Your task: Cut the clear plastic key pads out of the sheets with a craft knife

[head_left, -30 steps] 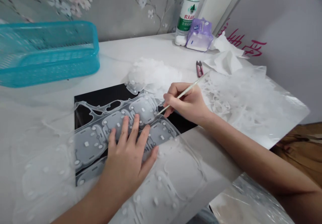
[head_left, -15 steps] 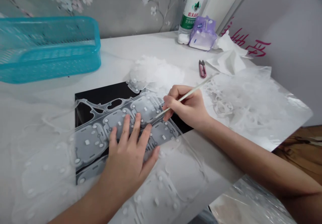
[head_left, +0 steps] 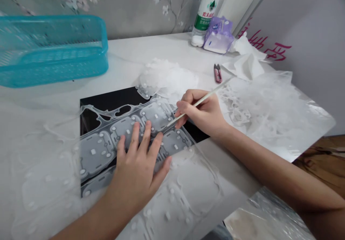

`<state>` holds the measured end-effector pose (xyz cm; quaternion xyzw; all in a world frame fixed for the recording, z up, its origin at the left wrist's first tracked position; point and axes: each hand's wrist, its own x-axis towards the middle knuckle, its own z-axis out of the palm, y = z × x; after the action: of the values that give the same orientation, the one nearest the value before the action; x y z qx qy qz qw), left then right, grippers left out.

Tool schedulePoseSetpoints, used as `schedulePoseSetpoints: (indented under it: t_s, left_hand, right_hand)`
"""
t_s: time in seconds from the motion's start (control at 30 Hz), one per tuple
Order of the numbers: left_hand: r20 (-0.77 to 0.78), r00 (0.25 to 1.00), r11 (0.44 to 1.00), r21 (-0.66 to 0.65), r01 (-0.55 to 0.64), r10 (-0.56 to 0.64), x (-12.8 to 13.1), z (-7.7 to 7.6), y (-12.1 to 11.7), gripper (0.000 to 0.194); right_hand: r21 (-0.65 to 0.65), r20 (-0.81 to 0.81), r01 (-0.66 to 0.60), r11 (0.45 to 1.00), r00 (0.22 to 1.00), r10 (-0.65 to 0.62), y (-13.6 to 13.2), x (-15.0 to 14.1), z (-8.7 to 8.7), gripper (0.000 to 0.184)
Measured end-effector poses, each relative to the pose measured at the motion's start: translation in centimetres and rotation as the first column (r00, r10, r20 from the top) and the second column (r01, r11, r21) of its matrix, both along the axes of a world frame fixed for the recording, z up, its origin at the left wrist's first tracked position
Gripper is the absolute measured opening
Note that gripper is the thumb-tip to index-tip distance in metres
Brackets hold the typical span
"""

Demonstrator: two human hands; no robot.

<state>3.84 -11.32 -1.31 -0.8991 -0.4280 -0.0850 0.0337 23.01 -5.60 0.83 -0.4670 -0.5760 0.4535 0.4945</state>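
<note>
Silicone keypad sheet (head_left: 94, 153) is laid across a black board (head_left: 107, 103) on a white table (head_left: 140, 49), its moulded panels pressed flat under the left hand (head_left: 136, 164), fingers spread! A slim pale stick (head_left: 201, 101) is pinched in the right hand (head_left: 201, 112) between thumb and fingers, tip set right against the panels. Thread snips (head_left: 217, 73) are lying beside a heap of translucent scrap (head_left: 167, 76); a turquoise plastic basket (head_left: 54, 71) is parked far left.

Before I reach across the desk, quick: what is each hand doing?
Left hand: open, flat on the clear sheet.
Right hand: closed, holding a thin stick.
</note>
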Motion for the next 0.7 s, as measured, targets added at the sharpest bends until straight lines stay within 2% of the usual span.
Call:
schedulePoseSetpoints:
  t_s: [0.2, 0.47, 0.57, 0.7]
  left_hand:
    - [0.004, 1.000, 1.000, 0.007, -0.001, 0.001, -0.12, -0.11, -0.07, 0.048]
    - [-0.002, 1.000, 1.000, -0.006, 0.001, -0.001, -0.16, -0.02, -0.12, 0.049]
    - [-0.005, 1.000, 1.000, 0.000, 0.002, -0.002, -0.10, -0.10, -0.03, 0.050]
    - [0.000, 1.000, 1.000, 0.009, 0.005, -0.005, -0.09, -0.14, -0.01, 0.050]
  right_hand:
    - [-0.069, -0.045, -0.018, 0.997, 0.999, 0.015, 0.22, 0.05, -0.19, 0.027]
    - [-0.040, -0.008, -0.014, 0.999, 1.000, 0.014, 0.13, -0.01, -0.41, 0.025]
    - [0.002, 0.057, -0.020, 1.000, 0.998, 0.020, 0.05, 0.09, -0.37, 0.025]
    - [0.122, 0.196, -0.018, 0.992, 0.981, -0.006, -0.08, 0.49, 0.05, 0.029]
